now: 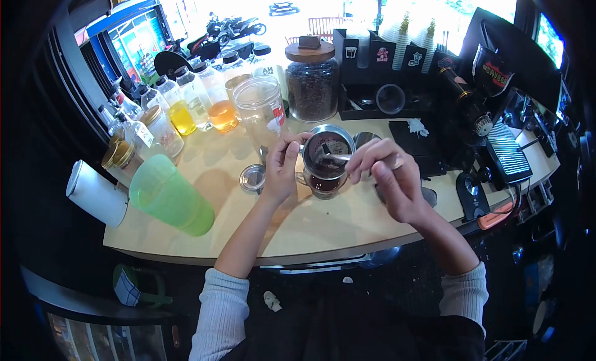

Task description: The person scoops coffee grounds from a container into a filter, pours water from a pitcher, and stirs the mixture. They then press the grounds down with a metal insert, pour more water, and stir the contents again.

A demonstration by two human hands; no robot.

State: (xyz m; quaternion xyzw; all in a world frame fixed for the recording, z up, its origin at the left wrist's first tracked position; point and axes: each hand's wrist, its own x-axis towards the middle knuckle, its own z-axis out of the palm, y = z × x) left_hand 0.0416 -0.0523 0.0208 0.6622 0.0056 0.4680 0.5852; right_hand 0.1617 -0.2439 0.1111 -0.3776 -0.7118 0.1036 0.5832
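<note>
A metal coffee filter cup (325, 151) with dark grounds inside sits on top of a glass (324, 186) on the beige counter (323, 224). My left hand (280, 167) grips the filter cup's left side. My right hand (386, 173) holds a metal spoon (338, 157) whose bowl reaches into the filter cup. A small round metal lid (253, 177) lies on the counter just left of my left hand.
A green plastic pitcher (169, 196) and a white cylinder (96, 193) stand at the left. Bottles and jars (186, 112) line the back left; a jar of coffee beans (312, 81) and a clear jar (261, 109) stand behind. A grinder (472, 100) and a scale (506, 151) stand to the right.
</note>
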